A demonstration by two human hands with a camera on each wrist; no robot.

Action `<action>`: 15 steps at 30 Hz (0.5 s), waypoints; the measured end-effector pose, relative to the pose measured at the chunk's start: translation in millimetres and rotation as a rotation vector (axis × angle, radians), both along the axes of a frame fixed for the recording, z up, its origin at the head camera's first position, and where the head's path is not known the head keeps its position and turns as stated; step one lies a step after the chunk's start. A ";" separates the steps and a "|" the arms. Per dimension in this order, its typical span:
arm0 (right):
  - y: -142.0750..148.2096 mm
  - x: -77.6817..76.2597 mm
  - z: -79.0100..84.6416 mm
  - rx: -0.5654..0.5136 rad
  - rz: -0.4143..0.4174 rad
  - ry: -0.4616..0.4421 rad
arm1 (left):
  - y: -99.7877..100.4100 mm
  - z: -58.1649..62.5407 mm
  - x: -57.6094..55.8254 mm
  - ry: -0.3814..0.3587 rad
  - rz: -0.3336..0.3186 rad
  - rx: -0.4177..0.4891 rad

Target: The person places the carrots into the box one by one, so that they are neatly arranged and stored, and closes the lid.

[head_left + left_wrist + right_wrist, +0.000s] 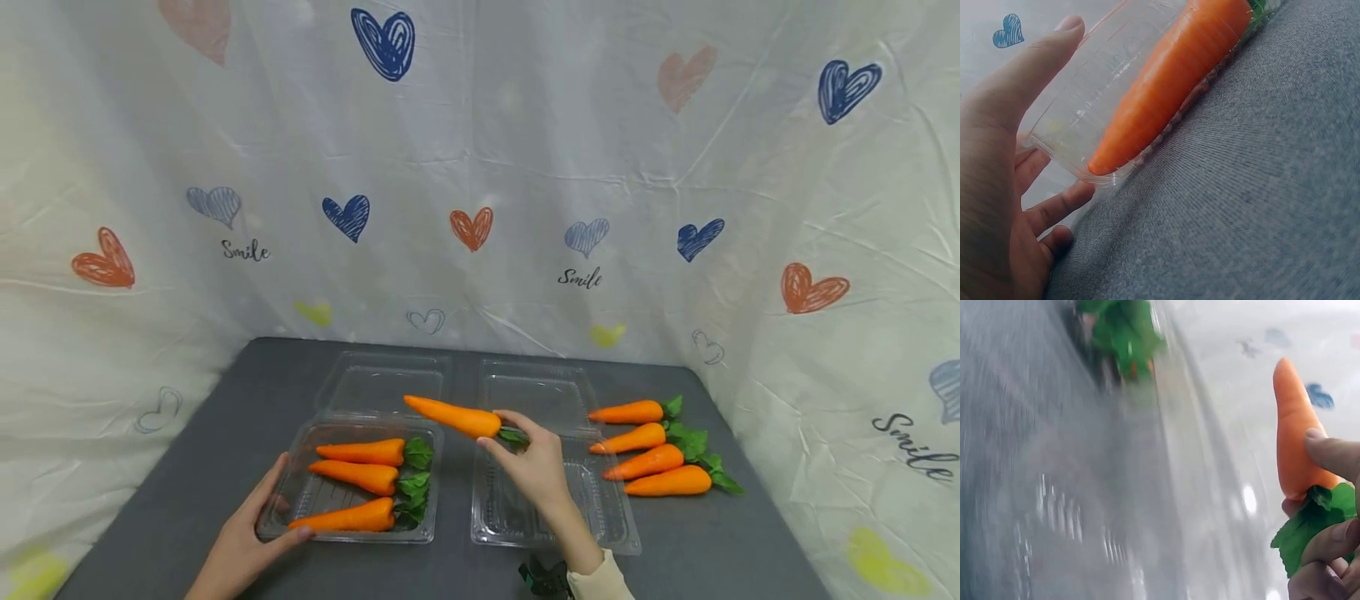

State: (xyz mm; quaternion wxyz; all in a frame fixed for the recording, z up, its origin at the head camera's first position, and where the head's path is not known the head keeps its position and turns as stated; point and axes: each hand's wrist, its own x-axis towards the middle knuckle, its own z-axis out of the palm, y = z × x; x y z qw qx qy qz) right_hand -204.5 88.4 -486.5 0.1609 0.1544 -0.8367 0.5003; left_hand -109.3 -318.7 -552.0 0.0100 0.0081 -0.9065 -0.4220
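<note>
In the head view my right hand [536,462] pinches a toy carrot [453,417] by its leafy end, holding it up above the gap between two clear plastic boxes. The right wrist view shows thumb and fingers around this carrot [1294,434] and its green leaves [1316,528]. My left hand [243,533] holds the near left corner of the left box [300,492], thumb along the front rim and fingers at the side. Three carrots [352,475] lie inside that box, leaves to the right. Through its wall, the left wrist view shows one carrot [1160,94] close up.
The right box [517,525] stands beside the left one; both hinged lids [390,387] lie folded back. Several carrots [671,482] lie in a column on the grey table [720,550] at right, some tips overlapping the right box. A heart-printed curtain [420,150] hangs behind.
</note>
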 end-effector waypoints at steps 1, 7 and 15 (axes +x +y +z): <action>-5.3 0.2 0.7 -0.004 0.014 -0.026 | -0.1 -0.9 -0.9 0.004 -0.005 0.002; -39.6 1.5 1.0 0.016 0.075 -0.116 | -0.2 -4.8 -4.9 0.027 -0.017 0.008; -88.0 5.8 -6.7 0.071 0.162 -0.162 | -1.8 -2.8 -2.2 0.022 -0.012 -0.015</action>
